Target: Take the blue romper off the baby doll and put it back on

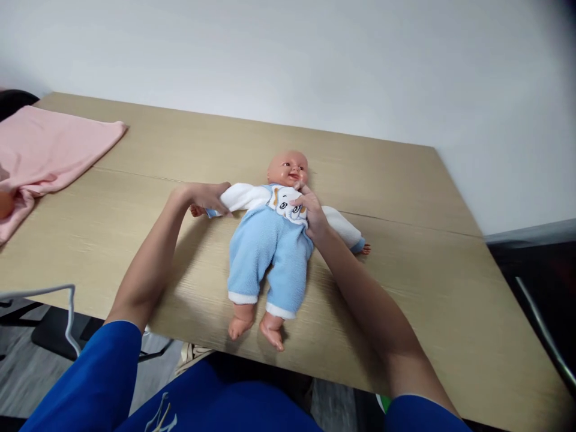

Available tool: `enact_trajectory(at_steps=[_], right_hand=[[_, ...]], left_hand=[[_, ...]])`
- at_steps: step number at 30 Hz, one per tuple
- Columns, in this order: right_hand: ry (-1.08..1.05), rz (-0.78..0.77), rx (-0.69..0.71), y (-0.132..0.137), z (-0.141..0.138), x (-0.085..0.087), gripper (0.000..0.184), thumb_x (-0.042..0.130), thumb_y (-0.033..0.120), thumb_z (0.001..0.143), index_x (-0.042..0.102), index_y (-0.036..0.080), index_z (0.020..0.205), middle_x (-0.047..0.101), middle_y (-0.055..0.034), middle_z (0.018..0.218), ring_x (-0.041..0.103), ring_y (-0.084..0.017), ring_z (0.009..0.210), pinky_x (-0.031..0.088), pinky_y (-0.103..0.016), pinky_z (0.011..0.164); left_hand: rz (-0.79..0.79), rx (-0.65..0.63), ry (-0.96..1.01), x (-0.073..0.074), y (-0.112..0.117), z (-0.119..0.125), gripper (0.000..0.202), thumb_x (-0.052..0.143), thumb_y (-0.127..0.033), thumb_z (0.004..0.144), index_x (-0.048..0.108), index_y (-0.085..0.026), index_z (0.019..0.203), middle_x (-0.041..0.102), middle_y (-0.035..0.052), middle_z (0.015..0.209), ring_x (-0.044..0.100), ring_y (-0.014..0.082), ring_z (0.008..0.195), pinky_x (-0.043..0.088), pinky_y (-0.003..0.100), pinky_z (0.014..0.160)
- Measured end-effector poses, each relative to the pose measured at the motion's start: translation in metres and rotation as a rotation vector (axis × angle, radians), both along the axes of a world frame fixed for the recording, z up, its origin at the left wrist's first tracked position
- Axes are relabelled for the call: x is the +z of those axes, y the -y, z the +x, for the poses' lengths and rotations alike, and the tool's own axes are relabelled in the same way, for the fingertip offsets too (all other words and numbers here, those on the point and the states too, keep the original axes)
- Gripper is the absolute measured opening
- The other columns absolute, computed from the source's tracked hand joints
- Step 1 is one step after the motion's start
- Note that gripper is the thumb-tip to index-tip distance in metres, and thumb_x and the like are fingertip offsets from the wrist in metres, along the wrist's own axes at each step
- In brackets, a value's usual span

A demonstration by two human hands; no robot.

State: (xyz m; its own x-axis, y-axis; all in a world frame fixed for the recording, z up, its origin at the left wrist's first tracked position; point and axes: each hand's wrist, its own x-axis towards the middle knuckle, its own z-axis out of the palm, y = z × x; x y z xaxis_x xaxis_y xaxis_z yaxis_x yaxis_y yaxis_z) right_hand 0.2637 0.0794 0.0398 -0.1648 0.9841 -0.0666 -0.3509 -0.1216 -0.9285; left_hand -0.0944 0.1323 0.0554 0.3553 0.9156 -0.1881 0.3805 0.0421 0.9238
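A baby doll (270, 252) lies on its back on the table, head toward the wall and bare feet toward me. It wears a light blue and white outfit with an animal face on the chest. My left hand (209, 197) is closed around the doll's white sleeve (245, 196), near the blue cuff. My right hand (310, 210) rests on the chest near the collar, with its thumb over the animal face and its fingers curled by the doll's chin. Whether those fingers pinch the cloth cannot be made out. The doll's other arm (344, 228) stretches out to the right.
The wooden table (405, 288) stands against a white wall (315, 66), with a seam running across its top. A pink cloth (58, 141) lies at the left, with an orange-toned object (5, 204) beside it. A white metal bar (69, 312) stands at the near left edge.
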Motion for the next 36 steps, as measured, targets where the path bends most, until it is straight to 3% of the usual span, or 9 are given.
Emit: enact_trajectory(at_steps=[2, 6, 9, 13, 20, 23, 27, 31, 36], right_hand=[[0.028, -0.007, 0.024, -0.001, 0.001, 0.001, 0.057, 0.087, 0.026, 0.058, 0.053, 0.032, 0.103, 0.063, 0.0087, 0.082, 0.060, -0.016, 0.068, 0.054, -0.029, 0.061], [0.223, 0.091, 0.122, -0.006, 0.018, 0.013, 0.053, 0.096, 0.042, 0.069, 0.061, 0.031, 0.107, 0.074, 0.0028, 0.097, 0.070, -0.021, 0.081, 0.061, -0.034, 0.070], [0.587, 0.292, 0.185, -0.008, 0.047, 0.029, 0.052, 0.102, 0.054, 0.079, 0.073, 0.030, 0.114, 0.081, -0.0035, 0.117, 0.075, -0.026, 0.101, 0.065, -0.038, 0.084], [0.980, 0.408, 0.122, 0.002, 0.085, 0.035, 0.051, 0.090, 0.068, 0.096, 0.080, 0.030, 0.127, 0.083, -0.0056, 0.109, 0.071, -0.026, 0.086, 0.061, -0.042, 0.079], [1.193, 0.710, -0.175, 0.056, 0.128, -0.012, 0.042, 0.074, 0.064, 0.107, 0.077, 0.026, 0.126, 0.082, -0.0165, 0.130, 0.075, -0.040, 0.121, 0.057, -0.064, 0.117], [1.237, 0.708, -0.228, 0.078, 0.163, -0.035, 0.055, 0.079, 0.066, 0.103, 0.073, 0.028, 0.143, 0.077, -0.0198, 0.150, 0.068, -0.048, 0.143, 0.049, -0.072, 0.127], [1.167, 0.594, -0.206, 0.092, 0.208, -0.056, 0.062, 0.088, 0.073, 0.095, 0.077, 0.030, 0.138, 0.081, -0.0218, 0.144, 0.072, -0.050, 0.135, 0.054, -0.072, 0.121], [1.033, 0.487, -0.254, 0.089, 0.221, -0.065, 0.060, 0.096, 0.072, 0.086, 0.080, 0.029, 0.125, 0.085, -0.0145, 0.126, 0.079, -0.042, 0.118, 0.064, -0.068, 0.111], [0.677, 0.487, -0.382, 0.076, 0.200, -0.061, 0.071, 0.107, 0.068, 0.074, 0.075, 0.031, 0.126, 0.082, -0.0106, 0.130, 0.082, -0.036, 0.122, 0.070, -0.055, 0.111]], left_hand=[[-0.157, -0.161, -0.241, 0.005, -0.002, -0.004, 0.060, 0.119, -0.027, 0.056, 0.082, -0.020, 0.103, 0.062, -0.0012, 0.066, 0.063, 0.0219, 0.051, 0.056, 0.036, 0.059], [-0.184, -0.207, -0.475, 0.024, -0.002, 0.003, 0.061, 0.111, -0.044, 0.062, 0.073, -0.025, 0.105, 0.063, -0.0042, 0.062, 0.052, 0.0171, 0.037, 0.039, 0.029, 0.043], [-0.179, -0.268, -0.662, 0.040, 0.005, 0.013, 0.065, 0.103, -0.052, 0.071, 0.066, -0.025, 0.118, 0.065, -0.0035, 0.068, 0.059, 0.0196, 0.044, 0.040, 0.029, 0.046], [-0.178, -0.285, -0.832, 0.057, 0.014, 0.024, 0.074, 0.094, -0.056, 0.080, 0.060, -0.023, 0.136, 0.067, 0.0000, 0.080, 0.064, 0.0226, 0.059, 0.047, 0.031, 0.056], [-0.120, -0.244, -0.855, 0.060, 0.017, 0.031, 0.074, 0.093, -0.053, 0.079, 0.061, -0.022, 0.138, 0.075, 0.0075, 0.092, 0.067, 0.0247, 0.064, 0.048, 0.033, 0.057], [-0.106, -0.234, -0.889, 0.064, 0.019, 0.034, 0.073, 0.092, -0.051, 0.081, 0.063, -0.021, 0.140, 0.078, 0.0102, 0.095, 0.069, 0.0265, 0.065, 0.049, 0.034, 0.058], [-0.099, -0.205, -0.981, 0.075, 0.028, 0.042, 0.082, 0.090, -0.044, 0.086, 0.059, -0.017, 0.157, 0.084, 0.0192, 0.117, 0.081, 0.0356, 0.088, 0.061, 0.040, 0.074], [0.289, -0.055, -1.103, 0.083, 0.049, 0.069, 0.089, 0.086, -0.049, 0.099, 0.052, -0.008, 0.170, 0.066, 0.0330, 0.166, 0.063, 0.0525, 0.154, 0.057, 0.061, 0.123], [0.858, -0.178, -0.664, 0.068, 0.067, 0.150, 0.049, 0.071, -0.043, 0.114, 0.066, -0.017, 0.156, 0.070, 0.0211, 0.160, 0.061, 0.0426, 0.153, 0.049, 0.059, 0.133]])
